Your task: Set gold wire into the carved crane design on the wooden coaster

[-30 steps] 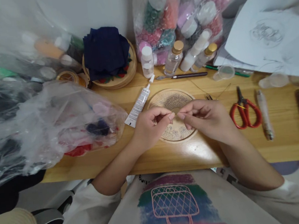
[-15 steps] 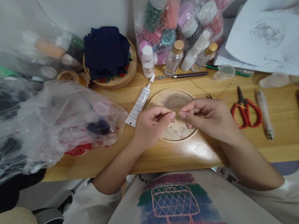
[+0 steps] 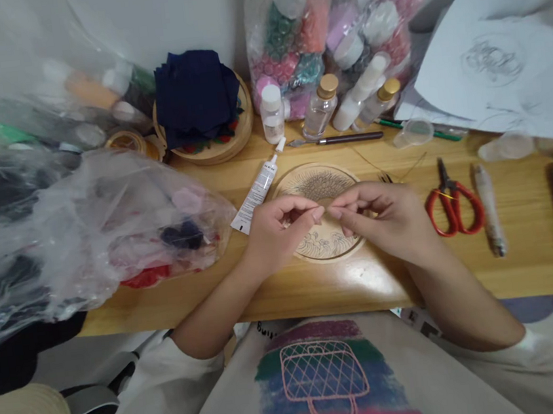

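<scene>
Round wooden disc with line drawing, flat on the worktop near its front edge, partly covered by both hands. Left hand curled above the disc's left half, thumb and forefinger pinched narrow, tips toward the right hand. Right hand over the disc's right half, thumb and forefinger likewise pinched, tips almost meeting those of the left. Something very small perhaps held between the fingertips; too small to tell what. White glue tube lying slantwise just left of the disc, nozzle toward the back. Dark-handled tool lying crosswise behind the disc. Red-handled scissors to the right of the right hand, apart from it, a pale stick-like thing just beyond. Small bottles standing at the back before a clear bag of coloured pieces. Dark blue cloth heaped on a wooden hoop, back left. Crumpled plastic bag filling the left of the worktop. Sketched paper sheets at far right.
</scene>
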`<state>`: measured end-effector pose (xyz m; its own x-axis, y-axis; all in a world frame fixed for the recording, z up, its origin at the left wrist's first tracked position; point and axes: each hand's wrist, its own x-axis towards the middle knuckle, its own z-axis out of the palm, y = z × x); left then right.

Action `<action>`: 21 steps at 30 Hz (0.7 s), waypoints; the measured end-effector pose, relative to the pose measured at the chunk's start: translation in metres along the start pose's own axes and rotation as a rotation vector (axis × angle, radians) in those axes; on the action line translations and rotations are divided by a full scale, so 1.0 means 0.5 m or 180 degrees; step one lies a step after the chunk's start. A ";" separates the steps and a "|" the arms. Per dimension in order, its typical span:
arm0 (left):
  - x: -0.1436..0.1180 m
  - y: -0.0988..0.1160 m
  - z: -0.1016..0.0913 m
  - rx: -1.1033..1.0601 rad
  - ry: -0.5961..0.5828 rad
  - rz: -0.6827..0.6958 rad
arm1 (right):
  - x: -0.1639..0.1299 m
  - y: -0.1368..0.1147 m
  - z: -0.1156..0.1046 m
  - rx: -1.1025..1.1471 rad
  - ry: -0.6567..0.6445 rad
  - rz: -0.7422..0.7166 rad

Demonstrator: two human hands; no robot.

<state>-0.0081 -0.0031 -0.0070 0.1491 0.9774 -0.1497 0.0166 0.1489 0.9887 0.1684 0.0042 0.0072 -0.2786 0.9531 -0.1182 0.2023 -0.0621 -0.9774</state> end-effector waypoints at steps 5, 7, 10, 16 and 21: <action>-0.001 0.000 -0.002 0.0201 -0.0001 0.0220 | -0.002 0.001 -0.004 -0.0195 0.0030 -0.0145; -0.002 0.002 -0.004 0.0302 0.0011 0.0331 | -0.004 0.001 -0.006 -0.0289 0.0027 -0.0293; -0.004 0.006 -0.005 0.0401 -0.0020 0.0506 | -0.006 0.001 -0.008 -0.0434 0.0039 -0.0526; -0.004 0.006 -0.005 0.0472 -0.0014 0.0871 | -0.009 -0.001 -0.012 -0.0652 0.0033 -0.0844; -0.003 0.003 -0.007 0.0453 -0.0062 0.1079 | -0.008 -0.001 -0.011 -0.0717 0.0044 -0.0927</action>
<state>-0.0116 -0.0037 -0.0055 0.1885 0.9644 0.1852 0.1002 -0.2065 0.9733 0.1748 0.0019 0.0093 -0.3426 0.9252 0.1631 0.3185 0.2777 -0.9063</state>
